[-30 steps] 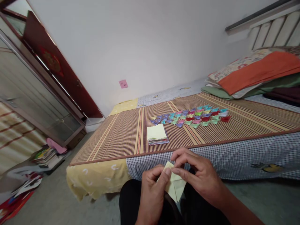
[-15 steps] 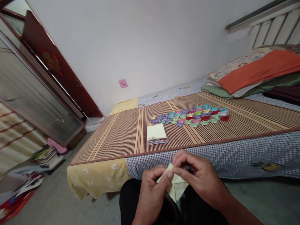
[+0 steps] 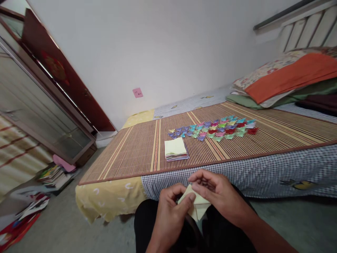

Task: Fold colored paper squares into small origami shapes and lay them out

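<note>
A plain white wall [image 3: 168, 45] fills the far side, with a pink note [image 3: 137, 92] on it. At the left, a dark red door [image 3: 76, 93] with a red-and-gold decoration [image 3: 55, 68] stands behind a framed glass panel [image 3: 34, 84], and a yellowish curtain [image 3: 18, 144] with reddish-brown stripes hangs nearer. A wide bed [image 3: 126, 151] carries a brown striped mat over a checked sheet [image 3: 263, 179] and a yellow cloth [image 3: 113, 198]. Orange and floral bedding [image 3: 292, 77] is piled at the far right, below pale upright slats [image 3: 310, 31] and a dark rail [image 3: 284, 14]. Books [image 3: 52, 175] sit low at the left above the grey floor [image 3: 105, 235]. The light is soft.
</note>
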{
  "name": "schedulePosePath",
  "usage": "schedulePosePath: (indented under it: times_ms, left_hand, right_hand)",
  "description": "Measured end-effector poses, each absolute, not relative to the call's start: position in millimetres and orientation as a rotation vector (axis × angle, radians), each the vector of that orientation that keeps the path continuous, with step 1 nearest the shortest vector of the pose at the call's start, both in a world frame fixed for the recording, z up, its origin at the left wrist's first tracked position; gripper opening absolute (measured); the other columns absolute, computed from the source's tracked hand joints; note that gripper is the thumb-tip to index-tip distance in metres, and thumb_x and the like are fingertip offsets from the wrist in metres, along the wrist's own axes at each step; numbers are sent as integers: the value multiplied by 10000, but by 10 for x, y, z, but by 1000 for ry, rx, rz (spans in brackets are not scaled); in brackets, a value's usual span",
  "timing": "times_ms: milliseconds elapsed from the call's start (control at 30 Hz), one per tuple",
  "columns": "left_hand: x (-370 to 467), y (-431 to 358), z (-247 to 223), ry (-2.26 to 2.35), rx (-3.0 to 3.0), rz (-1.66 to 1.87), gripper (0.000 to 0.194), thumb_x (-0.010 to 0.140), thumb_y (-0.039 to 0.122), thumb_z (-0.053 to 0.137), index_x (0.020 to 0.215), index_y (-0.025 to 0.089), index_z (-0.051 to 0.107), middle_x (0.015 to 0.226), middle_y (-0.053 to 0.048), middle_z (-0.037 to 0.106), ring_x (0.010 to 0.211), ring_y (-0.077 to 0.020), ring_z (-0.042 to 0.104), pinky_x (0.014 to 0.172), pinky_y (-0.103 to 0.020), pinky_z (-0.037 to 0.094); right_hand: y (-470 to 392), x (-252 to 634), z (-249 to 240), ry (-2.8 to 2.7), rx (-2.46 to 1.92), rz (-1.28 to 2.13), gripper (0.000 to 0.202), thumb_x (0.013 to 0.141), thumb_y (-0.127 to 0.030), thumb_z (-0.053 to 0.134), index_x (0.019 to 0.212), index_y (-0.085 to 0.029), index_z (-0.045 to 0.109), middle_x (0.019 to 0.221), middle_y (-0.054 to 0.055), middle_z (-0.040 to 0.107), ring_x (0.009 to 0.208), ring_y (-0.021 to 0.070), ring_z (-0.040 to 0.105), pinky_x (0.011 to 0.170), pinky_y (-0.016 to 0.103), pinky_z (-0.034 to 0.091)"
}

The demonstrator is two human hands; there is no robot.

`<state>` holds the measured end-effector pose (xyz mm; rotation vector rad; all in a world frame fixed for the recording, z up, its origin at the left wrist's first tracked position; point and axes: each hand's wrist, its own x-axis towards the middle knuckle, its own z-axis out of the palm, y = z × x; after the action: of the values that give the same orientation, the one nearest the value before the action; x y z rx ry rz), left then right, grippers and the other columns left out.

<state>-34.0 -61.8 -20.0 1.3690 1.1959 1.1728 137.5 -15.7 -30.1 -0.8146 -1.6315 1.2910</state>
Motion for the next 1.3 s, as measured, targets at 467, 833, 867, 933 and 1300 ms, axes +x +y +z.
schedulePosePath:
  times_ms: [467, 833, 867, 933, 1300]
  left_hand:
    - [-366, -588, -376, 1136, 1098, 1425, 292, 861, 408, 774, 798, 130, 709, 685, 2, 617, 597, -107, 504, 580, -226, 432]
    - [-346, -522, -379, 1108, 978, 1388, 392, 699, 397, 896, 668, 152, 592, 618, 15, 608, 555, -98, 495, 548, -209, 416]
    - [-334, -522, -368, 1106, 981, 1393, 397, 700, 396, 894, 661, 155, 581, 612, 21, 594, 559, -97, 487, 551, -207, 408]
    - [-306, -529, -349, 1088, 991, 1401, 369, 731, 391, 872, 679, 155, 593, 629, 24, 585, 579, -98, 483, 572, -208, 406]
    - [-321, -546, -324, 1073, 1181, 1164, 336, 779, 389, 826, 685, 158, 600, 642, 14, 569, 604, -114, 463, 602, -231, 389]
  right_hand:
    - [-158, 1345, -309, -1750, -854, 1320, 357, 943, -444, 595, 702, -180, 594, 658, -19, 511, 650, 153, 480, 582, 254, 405]
    - [-105, 1423, -349, -1574, -869, 1340, 287, 886, -424, 696, 734, -192, 618, 645, -24, 543, 605, 144, 497, 526, 234, 409]
    - [-97, 1416, -357, -1546, -871, 1360, 292, 862, -428, 723, 728, -192, 615, 636, -27, 538, 597, 141, 493, 517, 231, 407]
    - [-86, 1391, -371, -1515, -859, 1419, 309, 797, -435, 789, 721, -185, 623, 632, -28, 548, 597, 140, 503, 519, 231, 417]
    - [-88, 1455, -300, -1677, -907, 1390, 214, 805, -321, 743, 690, -162, 657, 646, -20, 594, 603, 138, 540, 546, 238, 419]
